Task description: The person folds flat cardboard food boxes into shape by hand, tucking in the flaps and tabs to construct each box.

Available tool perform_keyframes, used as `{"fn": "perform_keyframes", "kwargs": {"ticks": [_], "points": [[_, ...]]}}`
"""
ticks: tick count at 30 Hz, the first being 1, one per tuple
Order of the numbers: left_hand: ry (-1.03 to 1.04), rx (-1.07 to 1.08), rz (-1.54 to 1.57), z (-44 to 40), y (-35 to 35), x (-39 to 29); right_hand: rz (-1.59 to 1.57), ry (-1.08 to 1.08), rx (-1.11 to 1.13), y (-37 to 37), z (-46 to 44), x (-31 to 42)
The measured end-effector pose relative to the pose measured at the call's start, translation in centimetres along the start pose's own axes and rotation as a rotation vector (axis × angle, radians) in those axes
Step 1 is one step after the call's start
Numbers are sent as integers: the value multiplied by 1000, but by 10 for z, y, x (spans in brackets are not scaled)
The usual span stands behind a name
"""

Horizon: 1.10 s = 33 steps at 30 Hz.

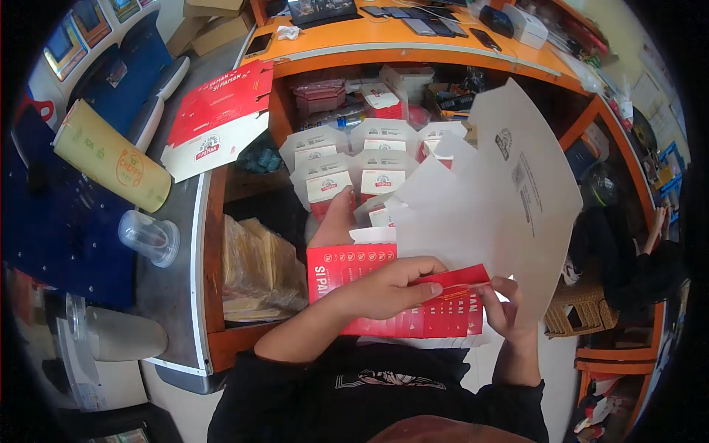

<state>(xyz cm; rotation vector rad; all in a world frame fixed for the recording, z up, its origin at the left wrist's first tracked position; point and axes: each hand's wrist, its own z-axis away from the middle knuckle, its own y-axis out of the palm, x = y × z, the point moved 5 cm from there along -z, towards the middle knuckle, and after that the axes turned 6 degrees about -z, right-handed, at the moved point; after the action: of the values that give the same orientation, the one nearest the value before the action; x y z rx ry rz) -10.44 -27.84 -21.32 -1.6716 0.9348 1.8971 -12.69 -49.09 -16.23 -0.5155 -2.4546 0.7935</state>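
Observation:
A stack of red, flat box sheets (347, 277) printed "SI PAMAN" lies on my lap. The top sheet is a box blank (458, 199), its pale inner side spread open and bent upward at the right. My left hand (410, 284) grips a red flap (461, 288) of the blank, thumb on top. At the flap's right end my right hand (506, 303) pinches its edge between thumb and fingers. Beyond the stack stand several folded white-and-red boxes (329, 186) with raised lids. A bare limb (336, 218) reaches near them; whose it is I cannot tell.
On the grey counter (173, 295) at left lie a red-and-white box sheet (221, 111), a yellow cup (111, 155) and a clear plastic cup (150, 238). Phones (425, 26) rest on the orange desk (354, 37). Another person's arm (653, 230) shows at far right, near a wicker basket (583, 310).

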Motion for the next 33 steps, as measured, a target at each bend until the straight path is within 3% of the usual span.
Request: {"fn": "perform_keyframes", "kwargs": {"ticks": [4,6,9,15,18,21,24,27,31,33], "points": [[185,-125,-146,0,7,-10,-35,21,-107,2,-7,2],[298,-244,-123,3,12,-18,-23,68,-1,2,-11,3],[302,-158,-421,7,16,-37,-111,39,114,-5,-44,13],[221,-183,-532,20,24,-50,-316,-29,355,-12,-78,21],[273,-241,-606,25,31,-64,-190,-18,296,-13,-94,33],[181,-144,-617,28,34,-73,-364,12,481,-13,-100,34],[78,-201,-545,30,35,-87,-359,15,403,-12,-106,35],[212,-273,-530,24,26,-86,-381,-13,361,-9,-102,34],[208,-349,-635,30,13,-105,-651,-49,323,-5,-103,15],[248,-310,-162,27,6,-103,-639,-11,252,2,-102,11]]}}
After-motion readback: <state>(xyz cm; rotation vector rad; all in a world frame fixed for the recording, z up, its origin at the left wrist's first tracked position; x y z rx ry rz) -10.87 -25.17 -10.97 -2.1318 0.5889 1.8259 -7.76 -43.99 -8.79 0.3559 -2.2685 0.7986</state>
